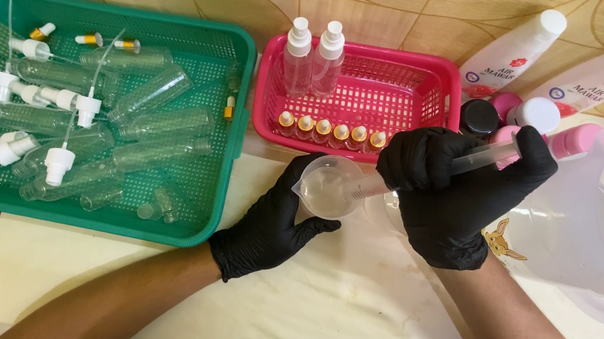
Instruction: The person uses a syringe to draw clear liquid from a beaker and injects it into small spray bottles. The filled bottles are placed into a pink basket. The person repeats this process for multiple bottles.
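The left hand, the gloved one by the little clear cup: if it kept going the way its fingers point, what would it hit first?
The left hand already cups the small clear beaker, so that comes first. Beyond it, the line probably reaches the front wall of the pink basket, though depth is hard to judge.

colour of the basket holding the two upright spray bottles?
Pink basket, best seen in the head view.

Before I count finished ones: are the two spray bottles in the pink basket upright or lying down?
Upright. Both spray bottles stand side by side at the back of the pink basket, white spray heads on top.
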